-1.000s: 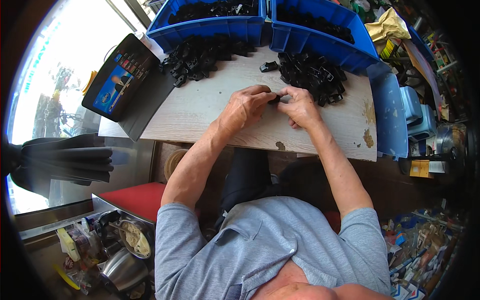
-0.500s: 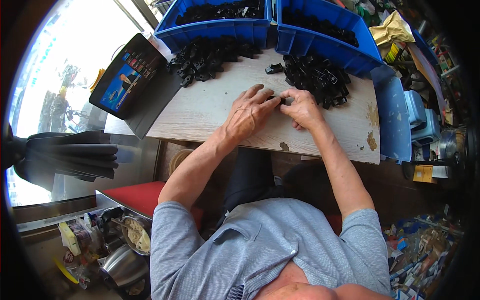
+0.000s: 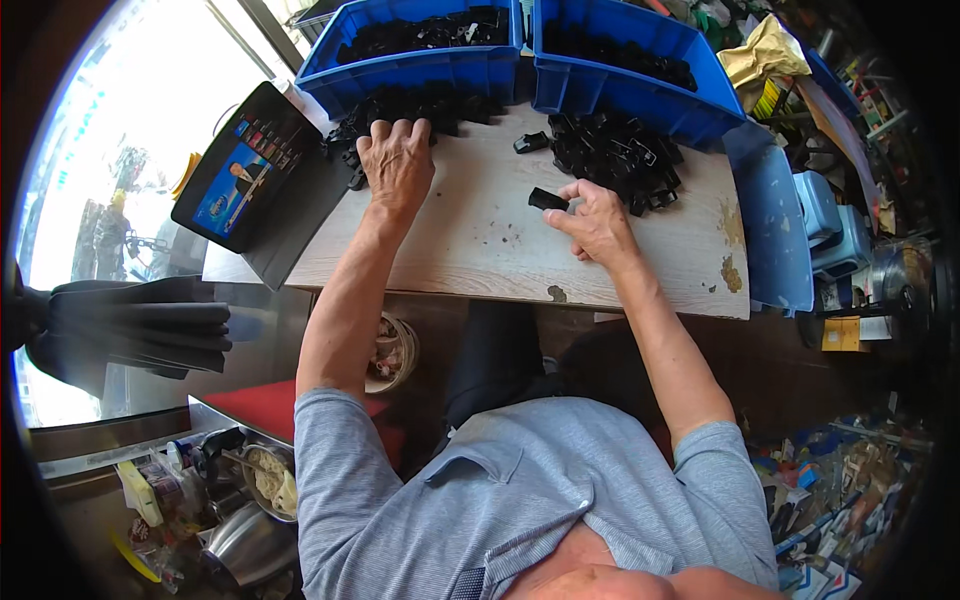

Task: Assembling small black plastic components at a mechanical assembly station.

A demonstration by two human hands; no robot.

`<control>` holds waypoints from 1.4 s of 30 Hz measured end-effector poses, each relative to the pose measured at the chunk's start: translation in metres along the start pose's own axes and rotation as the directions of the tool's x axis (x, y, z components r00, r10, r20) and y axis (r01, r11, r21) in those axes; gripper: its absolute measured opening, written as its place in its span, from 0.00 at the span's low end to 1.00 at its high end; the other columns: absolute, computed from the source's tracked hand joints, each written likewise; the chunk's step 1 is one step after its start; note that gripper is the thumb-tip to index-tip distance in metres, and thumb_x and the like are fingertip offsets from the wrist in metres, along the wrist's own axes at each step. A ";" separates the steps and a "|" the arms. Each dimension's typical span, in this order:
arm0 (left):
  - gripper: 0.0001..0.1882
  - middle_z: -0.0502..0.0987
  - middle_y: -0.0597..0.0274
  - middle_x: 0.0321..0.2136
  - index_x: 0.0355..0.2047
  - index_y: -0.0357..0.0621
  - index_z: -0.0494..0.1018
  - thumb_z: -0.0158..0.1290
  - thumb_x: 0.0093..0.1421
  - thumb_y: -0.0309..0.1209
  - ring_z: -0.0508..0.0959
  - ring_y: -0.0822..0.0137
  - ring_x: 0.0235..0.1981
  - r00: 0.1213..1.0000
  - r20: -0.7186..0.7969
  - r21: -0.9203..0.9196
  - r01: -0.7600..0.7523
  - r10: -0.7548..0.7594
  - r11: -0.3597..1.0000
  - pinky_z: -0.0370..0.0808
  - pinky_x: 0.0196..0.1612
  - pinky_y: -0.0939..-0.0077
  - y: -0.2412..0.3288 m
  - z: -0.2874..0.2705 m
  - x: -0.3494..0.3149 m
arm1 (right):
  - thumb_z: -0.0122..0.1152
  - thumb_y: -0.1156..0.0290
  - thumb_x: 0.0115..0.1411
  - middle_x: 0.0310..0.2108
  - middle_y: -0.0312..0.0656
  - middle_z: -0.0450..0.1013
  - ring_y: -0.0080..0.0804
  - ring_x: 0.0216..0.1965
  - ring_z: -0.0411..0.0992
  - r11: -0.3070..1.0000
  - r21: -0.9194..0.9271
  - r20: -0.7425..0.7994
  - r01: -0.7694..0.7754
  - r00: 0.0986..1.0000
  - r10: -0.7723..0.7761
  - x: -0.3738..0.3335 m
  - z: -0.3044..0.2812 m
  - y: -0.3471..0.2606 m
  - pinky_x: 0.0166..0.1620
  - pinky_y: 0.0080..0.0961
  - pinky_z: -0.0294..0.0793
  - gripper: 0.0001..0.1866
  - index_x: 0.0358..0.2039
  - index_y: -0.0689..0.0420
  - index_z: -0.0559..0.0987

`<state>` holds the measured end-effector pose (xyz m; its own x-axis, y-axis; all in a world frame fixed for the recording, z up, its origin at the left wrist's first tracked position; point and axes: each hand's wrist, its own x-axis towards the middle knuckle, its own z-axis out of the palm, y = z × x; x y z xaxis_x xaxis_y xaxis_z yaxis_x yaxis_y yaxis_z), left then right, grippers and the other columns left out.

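Note:
Between the thumb and fingers of my right hand (image 3: 598, 225) is a small black plastic part (image 3: 546, 199), held just above the middle of the table. My left hand (image 3: 398, 165) is at the near edge of the left pile of black plastic parts (image 3: 452, 105), its fingers curled down. Its fingertips are hidden, so what they grip cannot be made out. Another heap of black parts (image 3: 615, 160) lies beyond my right hand, with a single black part (image 3: 531, 142) just left of it.
Two blue bins (image 3: 415, 70) (image 3: 640, 85) with black parts stand along the table's far side. A tablet (image 3: 245, 175) leans at the left. At the right edge hangs a pale blue plastic panel (image 3: 780, 225). The worn wooden tabletop (image 3: 455, 235) has specks. Below is a bucket (image 3: 402, 355).
My hands have moved apart. The left went far and left to the left pile. The right keeps the black part, which now shows clearly. The whole view has shifted slightly.

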<state>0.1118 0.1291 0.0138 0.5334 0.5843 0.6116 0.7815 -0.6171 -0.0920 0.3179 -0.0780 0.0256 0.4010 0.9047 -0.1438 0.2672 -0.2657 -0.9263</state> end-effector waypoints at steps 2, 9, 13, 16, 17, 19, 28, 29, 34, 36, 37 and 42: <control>0.11 0.80 0.62 0.36 0.41 0.51 0.78 0.57 0.57 0.27 0.75 0.56 0.42 0.998 -0.057 -0.048 -0.030 0.027 0.998 0.68 0.41 0.58 0.003 0.002 -0.002 | 0.72 0.67 0.54 0.14 0.30 0.65 0.18 0.11 0.64 0.999 0.036 -0.003 -0.017 1.000 0.017 -0.002 -0.002 0.000 0.13 0.19 0.64 0.20 0.43 0.64 0.76; 0.15 0.77 0.59 0.35 0.44 0.51 0.78 0.55 0.56 0.24 0.76 0.55 0.38 0.980 -0.060 -0.331 -0.198 0.189 0.922 0.76 0.38 0.61 0.040 -0.013 -0.036 | 0.72 0.65 0.54 0.14 0.32 0.66 0.22 0.14 0.71 0.895 0.444 0.021 -0.050 0.999 0.046 -0.018 -0.035 0.021 0.20 0.25 0.78 0.22 0.44 0.62 0.75; 0.14 0.78 0.56 0.35 0.45 0.50 0.81 0.56 0.58 0.28 0.78 0.53 0.39 0.979 0.105 -0.367 -0.124 0.174 0.922 0.77 0.40 0.60 0.047 -0.027 -0.045 | 0.71 0.67 0.55 0.13 0.34 0.66 0.27 0.13 0.70 0.845 0.532 -0.146 -0.054 0.977 0.155 -0.032 -0.087 0.031 0.25 0.36 0.82 0.21 0.45 0.61 0.75; 0.15 0.78 0.53 0.34 0.47 0.47 0.80 0.57 0.57 0.29 0.79 0.51 0.39 0.965 0.185 -0.387 -0.100 0.183 0.916 0.77 0.42 0.59 0.054 -0.037 -0.038 | 0.70 0.67 0.57 0.13 0.34 0.65 0.27 0.15 0.71 0.841 0.539 -0.433 -0.035 0.845 0.313 -0.035 -0.139 0.050 0.27 0.38 0.84 0.18 0.44 0.60 0.77; 0.16 0.78 0.52 0.36 0.46 0.46 0.79 0.57 0.56 0.28 0.78 0.50 0.40 0.951 0.231 -0.426 -0.088 0.203 0.900 0.77 0.43 0.57 0.055 -0.043 -0.037 | 0.70 0.67 0.57 0.13 0.34 0.65 0.27 0.15 0.71 0.843 0.537 -0.441 -0.032 0.841 0.313 -0.037 -0.149 0.054 0.27 0.38 0.84 0.18 0.44 0.60 0.77; 0.19 0.78 0.49 0.39 0.48 0.43 0.78 0.58 0.54 0.28 0.78 0.47 0.43 0.918 0.321 -0.483 -0.052 0.232 0.874 0.76 0.48 0.56 0.053 -0.045 -0.033 | 0.70 0.68 0.57 0.13 0.33 0.64 0.27 0.17 0.71 0.839 0.540 -0.658 0.074 0.658 0.365 -0.040 -0.165 0.059 0.28 0.36 0.84 0.14 0.42 0.57 0.79; 0.11 0.79 0.50 0.32 0.40 0.42 0.76 0.57 0.62 0.35 0.79 0.47 0.40 0.918 0.315 -0.410 -0.099 0.243 0.907 0.76 0.42 0.54 0.048 -0.031 -0.019 | 0.71 0.69 0.56 0.14 0.32 0.64 0.24 0.15 0.70 0.893 0.427 -0.439 -0.143 0.830 0.343 -0.039 -0.124 0.043 0.24 0.29 0.81 0.15 0.43 0.57 0.79; 0.12 0.79 0.51 0.31 0.42 0.43 0.78 0.57 0.62 0.36 0.80 0.49 0.39 0.922 0.312 -0.389 -0.095 0.229 0.916 0.76 0.42 0.56 0.048 -0.030 -0.016 | 0.71 0.69 0.55 0.14 0.32 0.64 0.23 0.15 0.70 0.900 0.394 -0.390 -0.187 0.853 0.348 -0.037 -0.121 0.041 0.23 0.27 0.80 0.18 0.45 0.57 0.78; 0.12 0.80 0.53 0.31 0.40 0.45 0.82 0.56 0.64 0.38 0.80 0.52 0.37 0.944 0.267 -0.302 -0.108 0.192 0.947 0.76 0.40 0.60 0.047 -0.027 -0.009 | 0.70 0.71 0.55 0.17 0.33 0.67 0.22 0.15 0.69 0.946 0.276 -0.405 -0.173 0.871 0.277 -0.024 -0.120 0.038 0.20 0.24 0.77 0.31 0.59 0.56 0.72; 0.12 0.81 0.52 0.32 0.40 0.44 0.82 0.56 0.64 0.38 0.80 0.52 0.37 0.954 0.240 -0.337 -0.090 0.178 0.937 0.76 0.41 0.60 0.048 -0.024 -0.011 | 0.68 0.73 0.54 0.18 0.35 0.69 0.22 0.15 0.68 0.967 0.189 -0.383 -0.170 0.894 0.232 -0.019 -0.117 0.036 0.18 0.24 0.75 0.31 0.60 0.54 0.72; 0.13 0.81 0.52 0.34 0.40 0.43 0.82 0.55 0.64 0.38 0.80 0.51 0.38 0.963 0.214 -0.371 -0.075 0.164 0.926 0.76 0.42 0.60 0.048 -0.022 -0.013 | 0.68 0.73 0.54 0.18 0.35 0.69 0.22 0.15 0.68 0.967 0.190 -0.376 -0.169 0.898 0.231 -0.016 -0.117 0.037 0.18 0.24 0.75 0.31 0.60 0.54 0.72; 0.14 0.81 0.51 0.36 0.45 0.40 0.80 0.56 0.63 0.35 0.79 0.49 0.40 0.994 0.032 -0.481 -0.075 0.103 0.873 0.75 0.47 0.58 0.046 -0.007 -0.028 | 0.69 0.72 0.55 0.20 0.37 0.71 0.21 0.13 0.66 0.961 -0.034 -0.331 -0.274 0.910 0.248 -0.003 -0.120 0.038 0.15 0.23 0.69 0.28 0.58 0.54 0.75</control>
<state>0.1311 0.0805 -0.0020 0.6214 0.5341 0.5732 0.4866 -0.8365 0.2519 0.4316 -0.1307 0.0326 0.7214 0.6475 -0.2455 0.1764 -0.5147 -0.8391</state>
